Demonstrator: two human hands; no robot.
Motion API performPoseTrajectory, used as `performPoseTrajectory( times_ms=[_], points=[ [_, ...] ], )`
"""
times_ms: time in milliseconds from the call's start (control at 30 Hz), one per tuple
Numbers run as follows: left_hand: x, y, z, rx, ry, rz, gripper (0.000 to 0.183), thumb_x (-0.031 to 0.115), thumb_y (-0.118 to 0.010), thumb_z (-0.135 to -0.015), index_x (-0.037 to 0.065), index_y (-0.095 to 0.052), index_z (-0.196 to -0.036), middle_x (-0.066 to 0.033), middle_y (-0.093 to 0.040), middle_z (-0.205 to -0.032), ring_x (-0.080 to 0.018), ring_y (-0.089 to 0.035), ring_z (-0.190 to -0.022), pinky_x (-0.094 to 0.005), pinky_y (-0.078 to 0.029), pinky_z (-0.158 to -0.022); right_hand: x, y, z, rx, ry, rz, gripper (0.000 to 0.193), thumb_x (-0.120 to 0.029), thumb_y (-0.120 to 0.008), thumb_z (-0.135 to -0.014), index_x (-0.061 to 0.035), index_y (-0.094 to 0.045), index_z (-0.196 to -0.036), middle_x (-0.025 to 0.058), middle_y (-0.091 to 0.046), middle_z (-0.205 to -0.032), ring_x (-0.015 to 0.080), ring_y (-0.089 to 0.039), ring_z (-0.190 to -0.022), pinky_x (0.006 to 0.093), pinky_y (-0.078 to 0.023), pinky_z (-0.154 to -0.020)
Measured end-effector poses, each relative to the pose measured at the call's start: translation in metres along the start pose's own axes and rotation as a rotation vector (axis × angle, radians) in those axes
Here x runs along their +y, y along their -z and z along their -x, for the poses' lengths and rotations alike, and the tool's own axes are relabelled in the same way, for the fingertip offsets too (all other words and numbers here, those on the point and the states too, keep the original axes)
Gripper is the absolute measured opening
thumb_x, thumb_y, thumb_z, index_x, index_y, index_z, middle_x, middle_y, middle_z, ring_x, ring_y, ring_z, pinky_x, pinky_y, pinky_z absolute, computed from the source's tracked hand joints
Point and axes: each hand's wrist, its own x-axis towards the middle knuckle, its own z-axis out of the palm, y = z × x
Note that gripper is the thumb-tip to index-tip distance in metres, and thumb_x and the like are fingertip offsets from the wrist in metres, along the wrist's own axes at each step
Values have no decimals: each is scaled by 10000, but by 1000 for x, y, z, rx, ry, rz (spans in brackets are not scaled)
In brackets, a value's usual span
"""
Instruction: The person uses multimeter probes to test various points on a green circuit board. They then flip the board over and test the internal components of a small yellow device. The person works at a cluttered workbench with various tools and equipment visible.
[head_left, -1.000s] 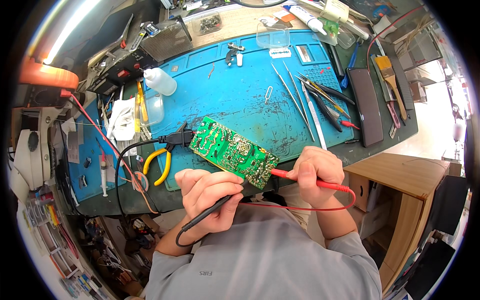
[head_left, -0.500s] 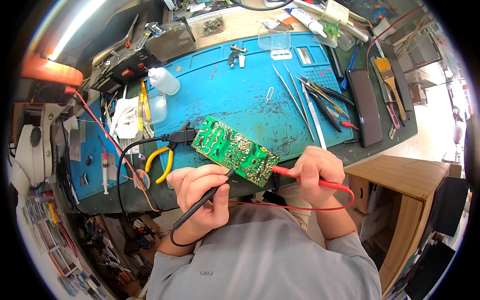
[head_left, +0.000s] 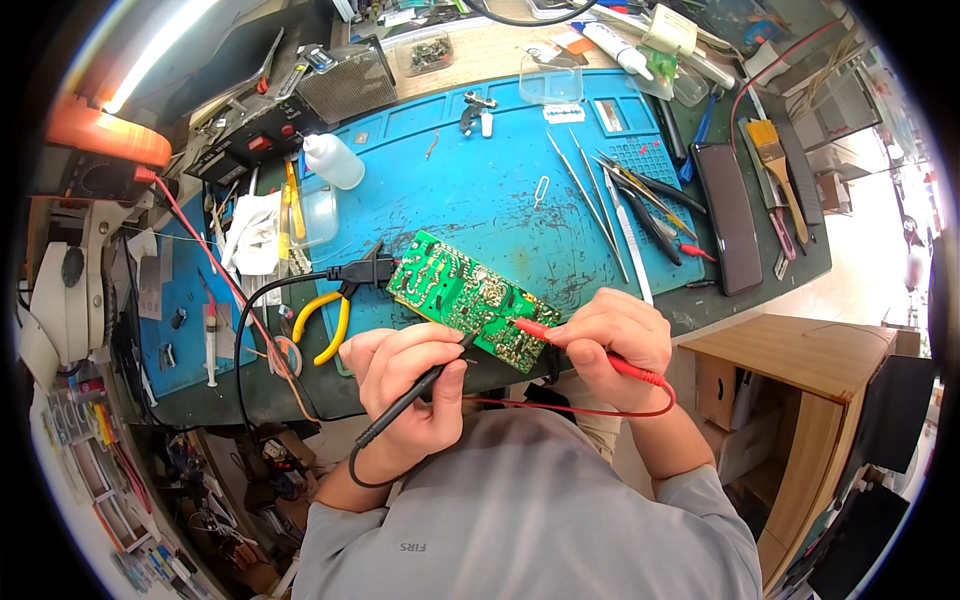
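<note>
A circuit board (head_left: 470, 300) overlaps the blue mat (head_left: 400, 190) at the near edge of the counter (head_left: 700, 308); left hand (head_left: 405, 385) grips a black probe (head_left: 398, 407), right hand (head_left: 620, 350) a red probe (head_left: 534, 330). Wooden cabinet (head_left: 780, 340) near right corner.

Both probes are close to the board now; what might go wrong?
The red probe in the right hand points at crowded solder joints; a slip could bridge neighbours. A black plug meets the left end of the green board; if live, which the view cannot show, the left hand close by might get shocked.
</note>
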Motion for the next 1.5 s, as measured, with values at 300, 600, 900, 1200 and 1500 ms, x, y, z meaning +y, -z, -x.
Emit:
performPoseTrajectory(
  times_ms=[300, 600, 900, 1200, 1500],
  points=[
    [0, -1, 0, 2, 3, -1, 128, 117, -728, -874, 129, -655, -977, 12, -737, -998, -189, -546, -861, -339, -332, -872, -2, -2, 0, 15, -31, 19, 53, -4, -718, -852, -20, -724, -801, 51, -680, -698, 174, -626, -596, 287, -475, -539],
    [0, -1, 0, 5, 1, -19, 142, 107, -730, -853, 132, -659, -973, 13, -738, -996, -191, -540, -854, -340, -332, -864, 0, -3, 10, 175, -87, 24, 203, -91, -655, -954, -21, -711, -772, 51, -675, -686, 173, -595, -571, 296, -450, -521],
    [1, 1, -1, -14, 6, -39, 134, 128, -724, -845, 139, -671, -968, 25, -742, -984, -180, -524, -822, -336, -327, -839, 1, 0, 9, 124, -42, 19, 102, -60, -731, -866, -48, -683, -777, 45, -673, -685, 171, -587, -556, 281, -446, -510],
    [0, 1, 1, -15, 13, -54, 120, 158, -718, -850, 149, -674, -961, 32, -744, -964, -166, -527, -806, -330, -324, -830, 4, -2, 3, 24, 29, 27, 79, -84, -798, -814, -63, -723, -801, 39, -664, -672, 166, -586, -532, 280, -432, -473],
    [0, 0, 1, -6, 7, -54, 118, 165, -722, -851, 152, -675, -959, 32, -746, -953, -156, -540, -808, -327, -324, -831, 4, -3, 2, 24, 17, 69, 68, -23, -764, -792, -54, -705, -775, 40, -659, -651, 164, -589, -520, 275, -434, -472]
  ],
)
